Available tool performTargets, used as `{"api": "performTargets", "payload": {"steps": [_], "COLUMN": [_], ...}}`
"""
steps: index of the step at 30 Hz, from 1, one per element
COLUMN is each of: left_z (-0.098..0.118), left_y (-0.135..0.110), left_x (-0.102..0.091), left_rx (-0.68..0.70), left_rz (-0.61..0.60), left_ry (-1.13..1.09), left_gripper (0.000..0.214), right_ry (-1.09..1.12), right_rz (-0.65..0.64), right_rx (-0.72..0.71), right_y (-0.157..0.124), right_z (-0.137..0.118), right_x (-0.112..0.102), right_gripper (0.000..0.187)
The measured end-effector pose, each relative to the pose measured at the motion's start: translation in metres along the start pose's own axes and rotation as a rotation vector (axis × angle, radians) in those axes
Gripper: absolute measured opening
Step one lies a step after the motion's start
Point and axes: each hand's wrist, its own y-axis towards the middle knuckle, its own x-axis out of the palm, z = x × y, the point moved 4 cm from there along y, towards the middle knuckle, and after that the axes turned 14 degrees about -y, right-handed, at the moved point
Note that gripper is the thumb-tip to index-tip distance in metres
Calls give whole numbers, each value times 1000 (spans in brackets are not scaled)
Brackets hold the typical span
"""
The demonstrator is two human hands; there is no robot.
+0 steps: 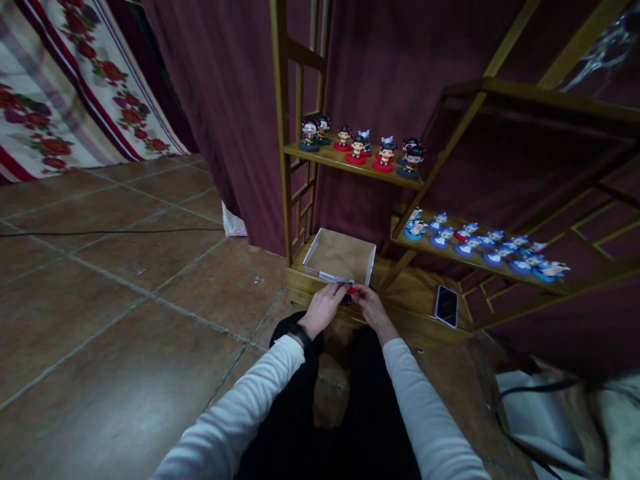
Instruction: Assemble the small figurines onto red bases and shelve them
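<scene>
My left hand [327,307] and my right hand [371,307] meet in front of an open cardboard box [345,253]. Between their fingers is a small red and black figurine [349,299], mostly covered by the fingertips. Both hands are closed on it, just over the near rim of the box. The box stands on the low wooden base of a shelf unit, and its visible inside is plain brown. A dark watch is on my left wrist.
Small figurines on red and black bases stand on the upper shelf [345,157]. Several blue and white ones fill the right shelf [480,263]. A phone [447,306] lies on the base. A black cable [115,233] crosses the tiled floor; a white container [540,413] stands at lower right.
</scene>
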Motion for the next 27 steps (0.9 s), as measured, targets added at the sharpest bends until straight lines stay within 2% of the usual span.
{"api": "performTargets", "payload": {"steps": [10,18,27], "left_z": [2,-1,-24], "left_y": [-1,-1,2], "left_x": [1,3,12], "left_rx": [20,-28,-190], "left_rz": [-8,14,120], "left_ry": [-9,-84,-355], "left_gripper": [38,39,37], "right_ry": [-22,-37,-14], "right_rz": [-20,-40,-47], "right_rx": [1,-4,-20], "right_y": [-2,-6,-6], "right_z": [0,-5,-8], "right_x": [-3,-2,3], "right_gripper": [29,28,28]}}
